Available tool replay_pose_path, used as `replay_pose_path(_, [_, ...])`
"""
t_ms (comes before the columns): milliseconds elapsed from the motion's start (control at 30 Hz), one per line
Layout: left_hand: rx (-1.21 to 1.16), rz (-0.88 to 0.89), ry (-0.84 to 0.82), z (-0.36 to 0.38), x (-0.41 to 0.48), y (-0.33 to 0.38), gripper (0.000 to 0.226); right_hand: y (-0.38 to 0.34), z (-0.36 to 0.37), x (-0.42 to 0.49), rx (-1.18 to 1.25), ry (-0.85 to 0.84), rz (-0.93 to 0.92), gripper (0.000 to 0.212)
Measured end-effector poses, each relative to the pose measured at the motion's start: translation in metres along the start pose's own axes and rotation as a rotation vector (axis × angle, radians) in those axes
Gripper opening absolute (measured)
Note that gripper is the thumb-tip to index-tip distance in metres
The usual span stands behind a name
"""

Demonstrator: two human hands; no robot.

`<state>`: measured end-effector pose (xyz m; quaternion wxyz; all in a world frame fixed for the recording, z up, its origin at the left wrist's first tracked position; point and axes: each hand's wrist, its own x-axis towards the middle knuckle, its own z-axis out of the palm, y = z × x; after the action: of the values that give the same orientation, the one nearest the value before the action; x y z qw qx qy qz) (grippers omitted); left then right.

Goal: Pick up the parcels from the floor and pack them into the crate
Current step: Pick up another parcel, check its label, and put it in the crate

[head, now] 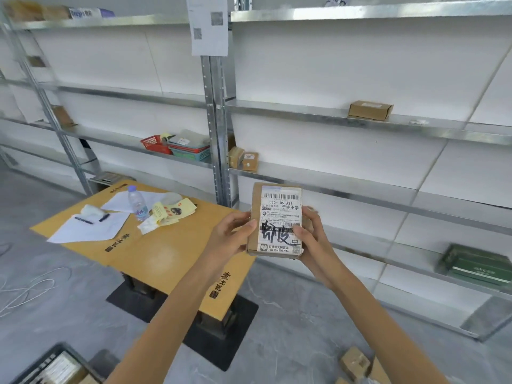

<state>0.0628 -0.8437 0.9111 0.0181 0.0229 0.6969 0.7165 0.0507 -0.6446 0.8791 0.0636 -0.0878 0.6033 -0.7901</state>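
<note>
Loose parcels (356, 363): brown cardboard boxes lying on the grey floor at the lower right, below the right forearm; cut off by the frame edge.
Crate (41, 361): dark, at the lower left corner on the floor, only partly in view; labelled packages lie inside it.
Held parcel (277, 217): small brown box raised upright in mid-air between both hands, well above the floor and apart from the crate; its white shipping label with barcodes and black marker writing faces the camera.
Left hand (230, 236): grips the box's left edge, thumb pressed on the label's front, fingers curled behind.
Right hand (310, 236): grips the right edge, thumb on the front face, fingers wrapped round the side.
Table (166, 253): orange-yellow top on a dark base, behind the left arm; it bears a water bottle (137, 203), white papers (88, 227) with pens, and yellow packets (171, 210).
Shelving (216, 120): metal racks against the white wall; a red basket (155, 144) and a blue basket (194, 153) touch side by side, a cardboard box (370, 110) sits higher at right, a green crate (476, 266) on a low shelf.
</note>
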Motion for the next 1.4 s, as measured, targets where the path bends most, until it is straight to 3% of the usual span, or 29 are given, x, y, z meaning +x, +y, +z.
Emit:
replay_pose_path(233, [0.072, -0.050, 0.097, -0.080, -0.078, -0.007, 0.012, 0.038, 0.091, -0.046, 0.037, -0.058, 0.083, 0.072])
replay_pose_path(367, [0.087, -0.070, 0.157, -0.106, -0.113, -0.013, 0.013, 0.050, 0.122, -0.065, 0.076, -0.105, 0.120, 0.090])
replay_pose_path(567, [0.072, -0.106, 0.253, -0.128, -0.157, -0.020, 0.015, 0.062, 0.150, -0.082, 0.105, -0.169, 0.204, 0.061])
replay_pose_path(833, [0.117, -0.139, 0.348, -0.185, -0.222, -0.031, 0.023, 0.087, 0.210, -0.109, 0.084, -0.284, 0.274, 0.056])
replay_pose_path(1100, [0.156, -0.130, 0.393, -0.290, -0.272, -0.035, 0.018, 0.123, 0.316, -0.119, 0.094, -0.348, 0.308, 0.050])
replay_pose_path(1233, [0.196, -0.164, 0.372, -0.358, -0.290, -0.036, 0.023, 0.154, 0.380, -0.118, 0.144, -0.349, 0.309, 0.073])
replay_pose_path(1333, [0.240, -0.182, 0.349, -0.409, -0.304, -0.035, 0.022, 0.176, 0.430, -0.123, 0.172, -0.313, 0.306, 0.051])
replay_pose_path(1400, [0.264, -0.202, 0.338, -0.441, -0.312, -0.036, 0.020, 0.189, 0.461, -0.127, 0.180, -0.299, 0.319, 0.050])
